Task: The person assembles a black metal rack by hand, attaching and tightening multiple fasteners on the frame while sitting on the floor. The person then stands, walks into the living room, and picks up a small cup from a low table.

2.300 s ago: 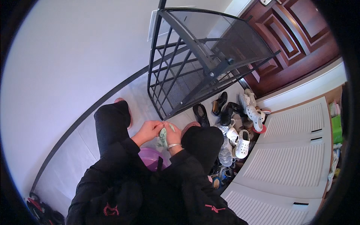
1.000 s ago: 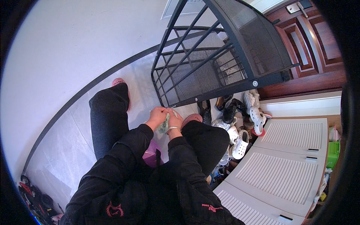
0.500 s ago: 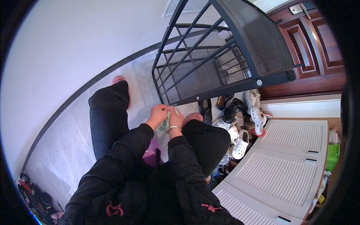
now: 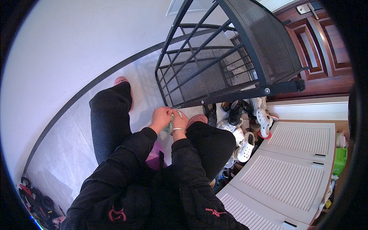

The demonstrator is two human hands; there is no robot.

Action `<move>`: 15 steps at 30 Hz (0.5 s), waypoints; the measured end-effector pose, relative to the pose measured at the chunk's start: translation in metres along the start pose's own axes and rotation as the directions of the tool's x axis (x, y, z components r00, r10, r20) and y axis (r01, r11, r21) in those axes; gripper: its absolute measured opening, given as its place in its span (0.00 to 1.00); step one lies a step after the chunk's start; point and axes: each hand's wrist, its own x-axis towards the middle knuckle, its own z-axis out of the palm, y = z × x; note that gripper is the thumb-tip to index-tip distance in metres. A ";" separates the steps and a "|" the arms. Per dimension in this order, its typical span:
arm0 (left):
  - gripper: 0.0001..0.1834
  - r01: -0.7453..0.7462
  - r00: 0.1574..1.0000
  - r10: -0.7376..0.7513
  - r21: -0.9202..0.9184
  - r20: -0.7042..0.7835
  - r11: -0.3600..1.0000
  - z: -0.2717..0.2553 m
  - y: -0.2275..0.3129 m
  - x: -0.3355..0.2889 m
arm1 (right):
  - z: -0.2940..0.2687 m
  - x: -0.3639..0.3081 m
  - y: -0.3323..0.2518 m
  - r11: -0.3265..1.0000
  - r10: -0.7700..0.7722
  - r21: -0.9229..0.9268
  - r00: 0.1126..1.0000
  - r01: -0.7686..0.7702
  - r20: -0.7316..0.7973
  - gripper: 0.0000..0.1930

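My left hand [image 4: 160,119] and my right hand [image 4: 180,122] are close together between my knees, just below the lowest corner of a black metal rack [image 4: 226,96]. A pale green cloth [image 4: 168,128] is bunched between them. My right fingers are curled round the cloth. The left fingers are pinched together beside it, and their tips are partly hidden. A small bolt end on the rack's corner is right above the fingertips; I cannot tell whether they touch it. The rack has mesh shelves and crossed bars, and it stands tilted in front of me.
A purple seat or tub [image 4: 155,156] shows between my thighs. On the right, a heap of shoes with a white clog [image 4: 245,148] lies beside a white louvred cabinet [image 4: 291,172]. A brown door [image 4: 326,50] is behind. Dark wheeled items [image 4: 36,203] are at lower left.
The rack's right end has dipped slightly downward. Less of the cloth shows between my hands, which have stayed almost in place.
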 end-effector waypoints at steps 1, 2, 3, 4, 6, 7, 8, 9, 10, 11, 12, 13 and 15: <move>0.10 0.000 1.000 0.000 -0.002 0.008 1.000 0.000 -0.001 0.000 | 0.000 0.000 0.000 1.000 0.002 -0.009 1.000 -0.002 -0.004 0.11; 0.10 -0.004 1.000 0.004 0.005 0.009 1.000 0.000 -0.001 0.001 | 0.000 0.001 0.001 1.000 -0.007 -0.023 1.000 0.007 -0.002 0.11; 0.10 -0.008 1.000 0.008 0.026 0.013 1.000 0.000 -0.002 0.001 | 0.000 0.001 0.001 0.999 -0.017 -0.035 1.000 0.016 -0.003 0.11; 0.10 -0.012 1.000 0.012 0.010 0.003 1.000 0.001 -0.002 0.001 | 0.000 0.001 0.001 0.999 -0.027 -0.045 1.000 0.026 -0.011 0.12; 0.10 -0.015 1.000 0.015 0.016 -0.010 1.000 0.001 -0.002 0.001 | 0.000 0.001 0.002 0.999 -0.029 -0.026 1.000 0.029 -0.008 0.12; 0.10 -0.021 1.000 0.021 -0.005 -0.016 1.000 0.001 -0.002 0.001 | 0.000 0.000 0.002 1.000 -0.027 -0.014 1.000 0.027 -0.012 0.12; 0.10 -0.025 1.000 0.024 -0.016 -0.017 1.000 0.001 -0.001 0.001 | 0.001 0.000 0.002 0.999 -0.038 -0.026 0.999 0.038 -0.019 0.11; 0.10 -0.030 0.999 0.029 -0.019 -0.023 0.999 0.001 -0.001 0.001 | 0.002 0.000 0.002 0.998 -0.047 -0.035 0.999 0.046 -0.028 0.11; 0.10 -0.032 0.999 0.031 -0.032 -0.026 0.999 0.000 0.000 0.000 | 0.002 0.000 0.001 0.998 -0.054 -0.042 0.998 0.052 -0.042 0.11; 0.10 -0.035 0.999 0.034 -0.039 -0.032 0.999 0.000 0.000 0.000 | 0.002 0.000 0.001 0.998 -0.059 -0.036 0.998 0.058 -0.036 0.11; 0.10 -0.043 0.999 0.042 -0.038 -0.035 0.998 0.000 0.001 -0.001 | 0.001 -0.001 0.000 0.998 -0.064 -0.026 0.997 0.063 -0.036 0.11; 0.10 -0.043 0.999 0.042 -0.043 -0.024 0.998 -0.001 0.001 -0.001 | 0.001 -0.001 -0.001 0.997 -0.079 -0.014 0.996 0.078 -0.038 0.11; 0.09 -0.057 0.998 0.056 -0.030 -0.002 0.998 -0.002 0.002 -0.001 | 0.001 -0.002 -0.002 0.996 -0.088 -0.025 0.996 0.087 -0.032 0.11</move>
